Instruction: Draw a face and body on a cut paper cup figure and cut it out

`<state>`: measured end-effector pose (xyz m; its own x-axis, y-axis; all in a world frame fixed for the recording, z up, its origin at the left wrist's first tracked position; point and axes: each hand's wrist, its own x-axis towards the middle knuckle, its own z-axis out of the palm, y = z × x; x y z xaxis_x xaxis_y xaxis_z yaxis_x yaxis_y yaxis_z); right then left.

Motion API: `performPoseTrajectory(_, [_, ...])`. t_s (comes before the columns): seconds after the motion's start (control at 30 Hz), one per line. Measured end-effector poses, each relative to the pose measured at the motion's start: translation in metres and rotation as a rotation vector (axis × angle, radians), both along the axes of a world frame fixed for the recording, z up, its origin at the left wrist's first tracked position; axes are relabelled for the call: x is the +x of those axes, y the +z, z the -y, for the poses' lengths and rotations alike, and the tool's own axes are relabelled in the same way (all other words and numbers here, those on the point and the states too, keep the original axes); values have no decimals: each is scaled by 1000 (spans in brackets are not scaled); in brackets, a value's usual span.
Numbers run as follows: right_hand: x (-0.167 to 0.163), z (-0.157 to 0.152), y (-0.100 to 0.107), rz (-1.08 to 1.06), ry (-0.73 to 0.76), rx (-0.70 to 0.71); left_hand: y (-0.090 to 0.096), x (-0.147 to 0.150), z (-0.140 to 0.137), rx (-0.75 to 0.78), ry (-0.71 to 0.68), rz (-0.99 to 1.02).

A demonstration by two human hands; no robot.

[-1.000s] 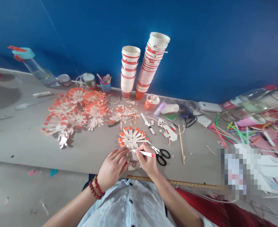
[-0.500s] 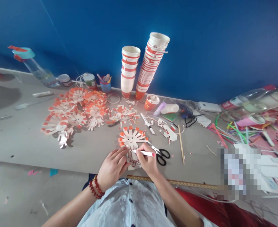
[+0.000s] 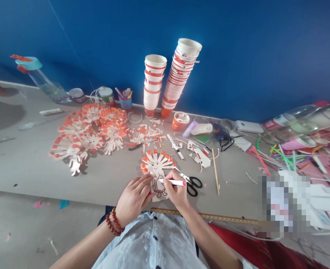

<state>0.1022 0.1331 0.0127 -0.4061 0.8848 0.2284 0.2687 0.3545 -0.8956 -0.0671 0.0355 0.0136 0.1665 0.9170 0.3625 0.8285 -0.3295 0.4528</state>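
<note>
A white marker with a red end (image 3: 177,182) is pinched in my right hand (image 3: 177,190), its tip on the drawn dress outline of a paper figure (image 3: 159,189). Above that drawn body sits a paper-cup head (image 3: 157,163) with a smiling face and white strips curled into orange ends all round. Lying flat, my left hand (image 3: 136,192) presses on the left edge of the paper, fingers stretched out. Black-handled scissors (image 3: 192,184) rest just right of my right hand, their blades partly beside the curled strips.
Finished-looking cup figures (image 3: 92,130) cluster at the left. Two tall stacks of paper cups (image 3: 155,86) stand by the blue wall. Paper scraps (image 3: 146,133), a capped marker (image 3: 175,146) and a wooden stick (image 3: 215,172) lie around the work. Coloured craft materials (image 3: 307,157) pile up at the right.
My right hand and the marker have shifted slightly right along the drawing. My left hand stays in place on the paper.
</note>
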Motion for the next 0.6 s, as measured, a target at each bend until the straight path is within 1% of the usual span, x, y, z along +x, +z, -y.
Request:
performPoseTrajectory(0.13, [-1, 0, 1, 3, 23, -8, -1, 0, 0, -10, -2, -5])
performPoseTrajectory(0.4, [0, -1, -1, 8, 20, -6, -1, 0, 0, -11, -2, -6])
performPoseTrajectory(0.6, [2, 1, -2, -33, -26, 20, 0, 0, 0, -5, -1, -10])
